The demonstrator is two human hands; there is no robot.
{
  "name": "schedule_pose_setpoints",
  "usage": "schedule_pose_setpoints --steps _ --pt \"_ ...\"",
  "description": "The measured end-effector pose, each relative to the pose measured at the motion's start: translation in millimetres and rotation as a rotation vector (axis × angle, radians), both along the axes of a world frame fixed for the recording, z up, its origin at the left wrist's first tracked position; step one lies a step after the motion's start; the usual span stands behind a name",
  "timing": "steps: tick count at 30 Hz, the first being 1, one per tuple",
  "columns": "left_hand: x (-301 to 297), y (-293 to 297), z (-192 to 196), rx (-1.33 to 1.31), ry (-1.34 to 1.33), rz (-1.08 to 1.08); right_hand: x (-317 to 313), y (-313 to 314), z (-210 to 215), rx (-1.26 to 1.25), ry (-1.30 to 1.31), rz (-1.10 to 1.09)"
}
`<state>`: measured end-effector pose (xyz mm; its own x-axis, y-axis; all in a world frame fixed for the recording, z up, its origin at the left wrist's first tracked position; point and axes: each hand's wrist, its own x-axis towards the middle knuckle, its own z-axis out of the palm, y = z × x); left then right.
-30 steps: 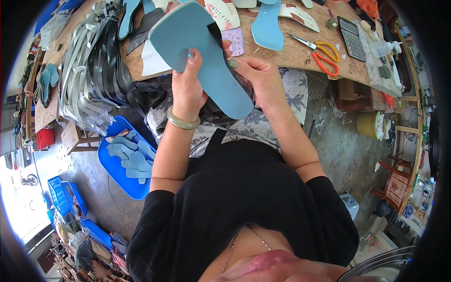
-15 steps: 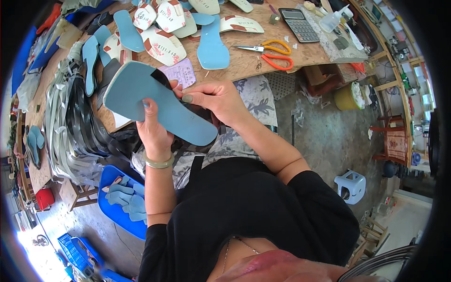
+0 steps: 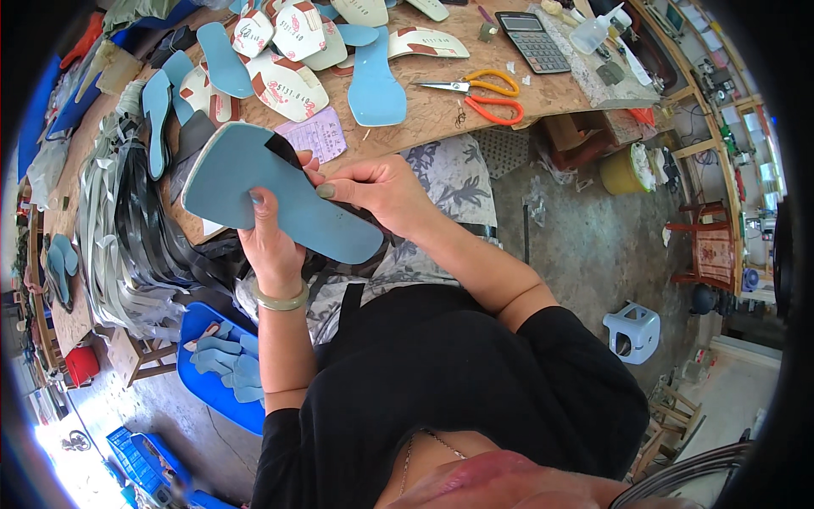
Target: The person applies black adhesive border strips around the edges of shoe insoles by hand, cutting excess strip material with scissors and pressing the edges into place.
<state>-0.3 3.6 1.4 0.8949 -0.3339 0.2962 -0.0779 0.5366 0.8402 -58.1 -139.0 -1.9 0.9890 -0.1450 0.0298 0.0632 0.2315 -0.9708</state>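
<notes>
Over my lap I hold a blue shoe insole [image 3: 318, 219], its broad end up and to the left. My left hand [image 3: 273, 250] grips it from the near side, thumb flat on the blue face and fingers hidden beneath. A black strip [image 3: 287, 153] runs along the insole's far edge. My right hand [image 3: 388, 193] pinches that strip between thumb and fingers, close against the edge. More blue and white insoles [image 3: 292, 85] lie loosely piled on the wooden table [image 3: 458, 72], beside a purple paper slip [image 3: 318, 136].
Orange-handled scissors [image 3: 475, 93] and a calculator [image 3: 532, 41] lie on the table. Bundled grey and black strips [image 3: 127, 229] hang at its left edge. A blue tub [image 3: 193, 383] of insoles stands at lower left, a stool [image 3: 632, 332] at right, a yellow bucket [image 3: 617, 174] beyond.
The insole has tilted slightly in my left hand, and more of the black strip shows along its far edge. My right hand still pinches there. The whole view has shifted a little.
</notes>
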Motion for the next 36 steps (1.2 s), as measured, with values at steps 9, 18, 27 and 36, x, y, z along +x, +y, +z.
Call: schedule_pose_setpoints --steps 9,18,27,36 --pt "0.8 4.0 -6.1 0.005 -0.061 -0.007 -2.1 1.9 3.1 0.075 0.048 0.009" --pt "-6.2 1.4 -2.1 0.009 -0.027 0.032 -3.8 3.4 -3.0 0.119 0.087 0.029" --pt "-9.2 -0.6 -0.7 -0.044 -0.036 0.003 -8.6 1.1 2.0 -0.025 0.027 -0.004" --pt "-15.5 -12.3 -3.3 -0.038 0.064 0.041 -11.9 7.4 -11.3 -0.564 -0.270 -0.157"
